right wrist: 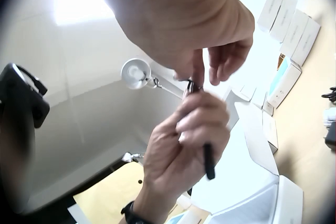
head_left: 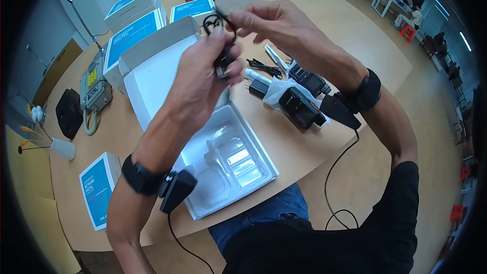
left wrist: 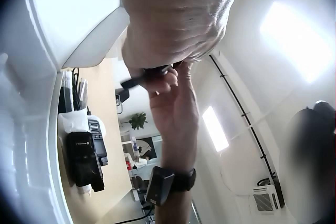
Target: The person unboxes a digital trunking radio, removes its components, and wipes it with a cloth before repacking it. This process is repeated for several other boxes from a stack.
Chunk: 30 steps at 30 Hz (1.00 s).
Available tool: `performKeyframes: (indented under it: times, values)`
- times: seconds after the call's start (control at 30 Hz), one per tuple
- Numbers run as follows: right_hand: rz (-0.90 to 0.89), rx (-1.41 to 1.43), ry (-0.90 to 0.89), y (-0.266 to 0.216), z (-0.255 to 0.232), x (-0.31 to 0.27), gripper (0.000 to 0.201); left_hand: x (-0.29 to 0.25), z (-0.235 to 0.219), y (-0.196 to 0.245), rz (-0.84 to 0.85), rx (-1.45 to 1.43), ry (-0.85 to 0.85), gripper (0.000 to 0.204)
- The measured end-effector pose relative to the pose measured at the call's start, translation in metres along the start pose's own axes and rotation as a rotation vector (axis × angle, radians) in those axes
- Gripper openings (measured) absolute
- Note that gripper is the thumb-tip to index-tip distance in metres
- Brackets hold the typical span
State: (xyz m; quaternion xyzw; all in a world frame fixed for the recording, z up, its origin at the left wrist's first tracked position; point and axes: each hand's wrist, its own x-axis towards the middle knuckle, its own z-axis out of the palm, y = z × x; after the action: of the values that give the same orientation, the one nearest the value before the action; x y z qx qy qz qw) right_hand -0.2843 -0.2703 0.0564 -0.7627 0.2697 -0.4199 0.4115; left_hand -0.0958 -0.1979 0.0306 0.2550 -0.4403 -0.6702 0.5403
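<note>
My left hand (head_left: 200, 63) grips a black cable (head_left: 213, 19) above the open box, its fingers curled round the lower part. A plug end (head_left: 221, 72) with a bright metal tip sticks out below those fingers, and a dark stub (right wrist: 209, 161) shows there in the right wrist view. Thumb and finger of my right hand (head_left: 284, 23) pinch the looped top of the cable. Under the hands lies the open white box (head_left: 167, 66) with a moulded plastic tray (head_left: 251, 144) inside. Some of the cable is hidden in the left fist.
Right of the box lie a black handheld device (head_left: 302, 109), a keypad handset (head_left: 307, 78), a white plastic bag (head_left: 276, 91) and a coiled black cable (head_left: 266, 67). Blue-and-white boxes (head_left: 134, 33) stand behind. A desk phone (head_left: 95, 89) and a white vase (head_left: 63, 148) are at left.
</note>
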Motion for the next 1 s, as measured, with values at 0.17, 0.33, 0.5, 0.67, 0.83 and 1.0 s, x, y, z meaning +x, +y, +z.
performKeyframes:
  times: [0.17, 0.33, 0.5, 0.67, 0.83, 1.0]
  values:
    - [0.306, -1.046, -0.245, 0.081, -0.039, 0.033, 0.044, -0.063, 0.012, 0.020, -0.002, 0.093, 0.141, 0.039]
    - [0.497, -1.239, -0.253, 0.134, -0.035, 0.029, 0.030, -0.109, 0.005, 0.036, -0.061, 0.133, 0.296, 0.036]
    - [0.158, -0.664, 0.039, 0.140, -0.064, 0.035, 0.023, -0.123, -0.015, 0.041, -0.004, 0.675, 0.361, 0.028]
    - [0.172, -0.056, 0.208, 0.066, -0.062, 0.012, 0.037, -0.115, -0.027, 0.030, -0.200, 1.117, 0.118, 0.021]
    - [0.195, -0.004, 0.267, 0.016, -0.043, -0.043, 0.043, -0.103, -0.046, 0.008, -0.259, 1.359, 0.008, 0.022]
    - [0.371, -0.061, 0.076, -0.030, 0.016, -0.088, 0.047, -0.114, -0.053, -0.013, 0.201, 1.552, -0.002, 0.024]
